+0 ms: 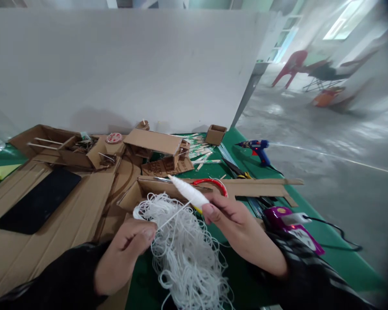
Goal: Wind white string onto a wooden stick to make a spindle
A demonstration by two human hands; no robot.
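My right hand (231, 219) grips the lower end of a white spindle of wound string (190, 191), whose pale stick tip points up and left. Between the spindle and my left hand (129, 245) runs a taut length of white string (174, 215). The left fingers are pinched closed on that string. Below and between both hands lies a large loose heap of white string (184, 258), partly over the edge of a cardboard box (132, 196). Behind the spindle, red-handled scissors or pliers (218, 184) show only in part.
A blue glue gun (260, 150) rests at the right, with a purple device (291, 226) and its cable nearer me. Cardboard boxes (155, 142) and wooden sticks (198, 153) stand along the back. A black tablet-like slab (39, 200) lies on cardboard at the left.
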